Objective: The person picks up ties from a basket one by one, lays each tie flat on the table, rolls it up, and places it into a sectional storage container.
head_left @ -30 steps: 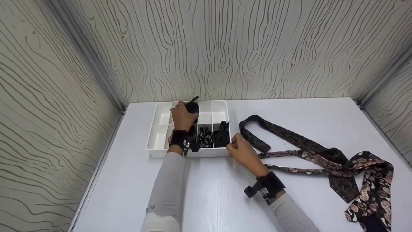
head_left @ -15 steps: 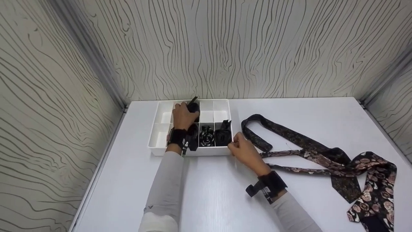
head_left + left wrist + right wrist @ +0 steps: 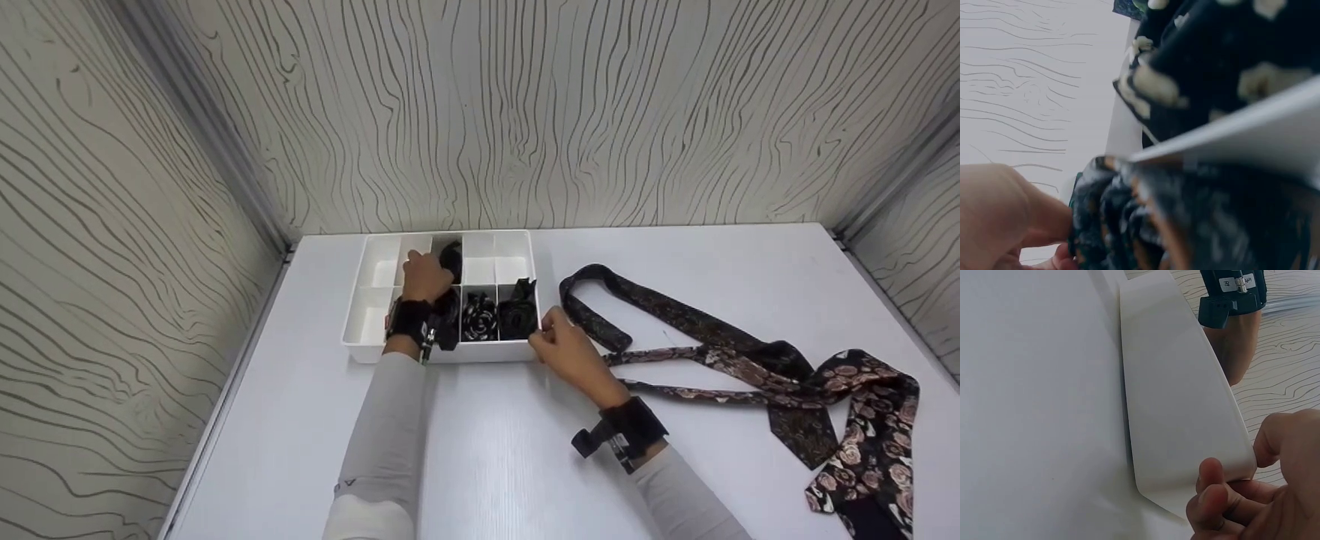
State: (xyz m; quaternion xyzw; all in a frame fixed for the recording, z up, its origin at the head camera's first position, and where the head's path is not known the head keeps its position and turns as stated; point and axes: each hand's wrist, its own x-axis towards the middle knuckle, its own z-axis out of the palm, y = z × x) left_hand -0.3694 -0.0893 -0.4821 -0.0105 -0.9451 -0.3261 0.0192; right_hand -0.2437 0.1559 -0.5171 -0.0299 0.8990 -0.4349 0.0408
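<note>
A white divided organizer box [image 3: 495, 352] stands near the back of the table. My left hand [image 3: 426, 276] is over its back row, fingers bent down, beside a dark rolled necktie [image 3: 451, 262]. In the left wrist view, a patterned rolled tie [image 3: 1123, 219] hides my fingertips, so I cannot tell whether they grip anything. My right hand [image 3: 570, 360] pinches the box's near right corner, with thumb and fingers on either side of the wall [image 3: 1185, 394]. A floral rolled tie [image 3: 480, 319] and a black rolled tie [image 3: 517, 315] fill front compartments.
Unrolled ties lie to the right: a dark patterned tie [image 3: 660, 307] looped toward the box, and a rose-print tie [image 3: 862, 442] near the right edge. Patterned panels [image 3: 495, 112] close in the table's back and sides.
My left hand has shifted slightly left and down from the rolled tie in the back row. The tie's upright tail no longer sticks up above the box. The right hand stays at the corner.
</note>
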